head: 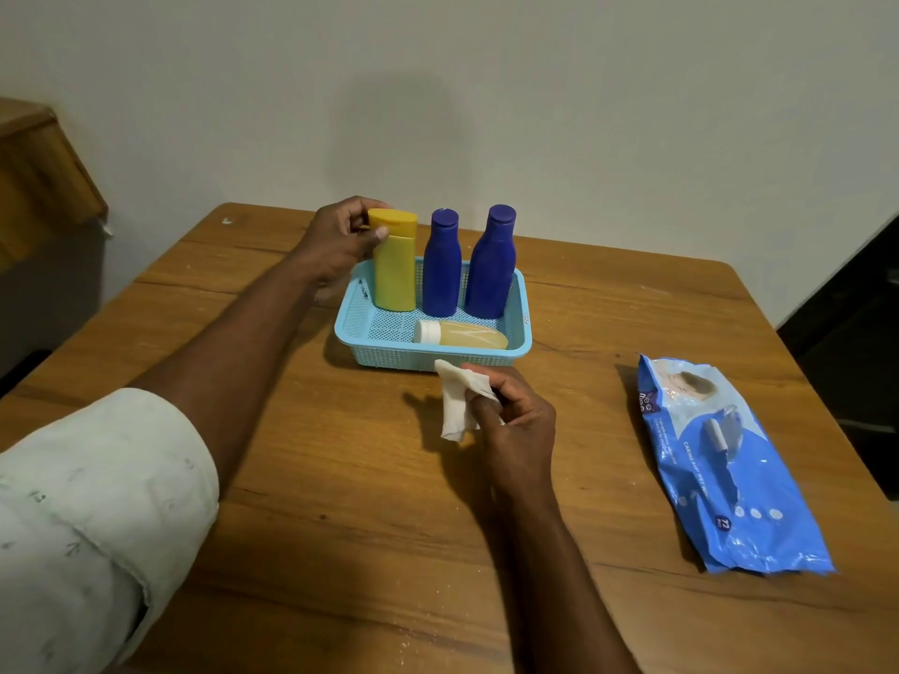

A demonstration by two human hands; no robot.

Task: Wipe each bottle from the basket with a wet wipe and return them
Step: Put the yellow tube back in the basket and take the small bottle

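Standing in a perforated plastic basket point(519, 313): smooth yellow bottle point(394, 270), its cap gripped by the left hand point(340, 245). Before the basket, the right hand point(515, 420) pinches a crumpled white wipe point(457, 401).

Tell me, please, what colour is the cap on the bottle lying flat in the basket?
White cap, on the lying bottle of pale yellowish liquid; head view.

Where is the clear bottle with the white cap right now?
In the head view the clear bottle lies on its side along the near wall of the blue basket, in front of the two upright blue bottles.
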